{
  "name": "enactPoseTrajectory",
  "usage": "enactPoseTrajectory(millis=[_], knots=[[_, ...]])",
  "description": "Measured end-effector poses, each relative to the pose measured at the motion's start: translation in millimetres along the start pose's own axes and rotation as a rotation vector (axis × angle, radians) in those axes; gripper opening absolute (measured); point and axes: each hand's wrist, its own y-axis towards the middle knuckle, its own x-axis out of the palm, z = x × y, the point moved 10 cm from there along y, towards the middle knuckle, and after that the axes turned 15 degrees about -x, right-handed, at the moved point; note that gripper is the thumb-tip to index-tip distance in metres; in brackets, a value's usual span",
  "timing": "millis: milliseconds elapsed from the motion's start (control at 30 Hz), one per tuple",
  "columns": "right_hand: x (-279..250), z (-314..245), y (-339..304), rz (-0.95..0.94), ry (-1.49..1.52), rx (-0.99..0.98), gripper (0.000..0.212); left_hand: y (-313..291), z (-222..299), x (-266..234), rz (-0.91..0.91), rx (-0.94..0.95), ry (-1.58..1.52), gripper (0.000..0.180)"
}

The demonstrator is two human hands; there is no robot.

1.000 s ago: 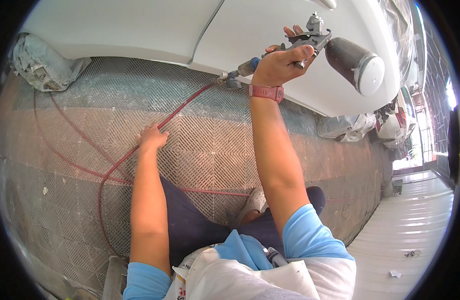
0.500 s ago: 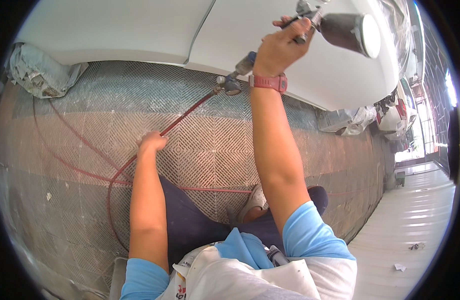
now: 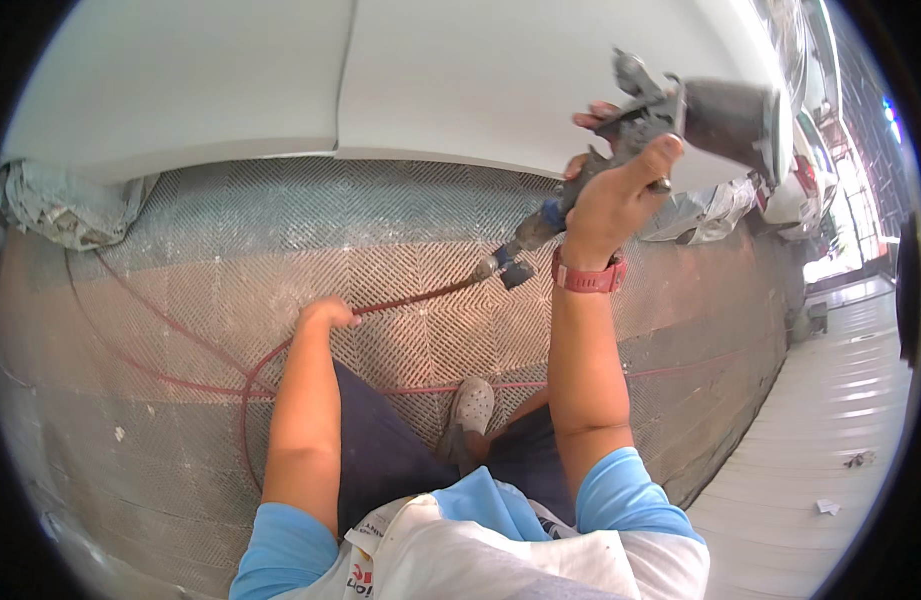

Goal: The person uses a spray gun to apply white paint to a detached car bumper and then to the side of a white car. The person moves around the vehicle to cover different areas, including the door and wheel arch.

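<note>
My right hand (image 3: 620,200), with a red watch on its wrist, is closed round the handle of a spray gun (image 3: 652,118). A dark cup (image 3: 728,122) extends from the gun toward the right. From the handle's lower end an air fitting with a small gauge (image 3: 517,274) leads to a red hose (image 3: 415,298). My left hand (image 3: 328,313) is closed round that hose, farther along it. Just beyond the gun is the smooth white side panel of a car (image 3: 450,80), with a vertical seam (image 3: 345,70) in it.
Wrapped wheels stand under the car at left (image 3: 72,205) and right (image 3: 705,215). Loops of red hose (image 3: 170,300) lie across the textured floor (image 3: 170,450), behind my left arm and past my shoe (image 3: 473,405). A pale ribbed surface (image 3: 820,430) runs along the right.
My right hand has brought the spray gun lower and to the right, nearer my body. The left hand, on the hose, has shifted slightly right and down. The view has shifted too.
</note>
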Motion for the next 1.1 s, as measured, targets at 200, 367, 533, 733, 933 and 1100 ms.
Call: enactPoseTrajectory(millis=[200,367,533,733,933,1100], knots=[[13,26,46,-0.250,0.197,0.136,0.064,-8,-68,5,0.048,-0.253,0.263,0.065],[-48,20,94,-0.097,-0.017,0.250,0.067,-171,-162,-30,0.354,-0.291,0.139,0.053],[-102,-25,109,-0.094,-0.138,0.439,0.095,-377,-195,-58,0.558,-0.354,-0.036,0.051],[-73,-114,171,-0.129,-0.131,0.513,0.089,-557,-217,-94,0.590,-0.501,-0.330,0.047],[-4,-148,187,-0.032,-0.102,0.588,0.078,-628,-288,-117,0.662,-0.515,-0.402,0.044],[81,-141,176,0.043,-0.219,0.608,0.063,-579,-374,-153,0.615,-0.394,-0.446,0.048]])
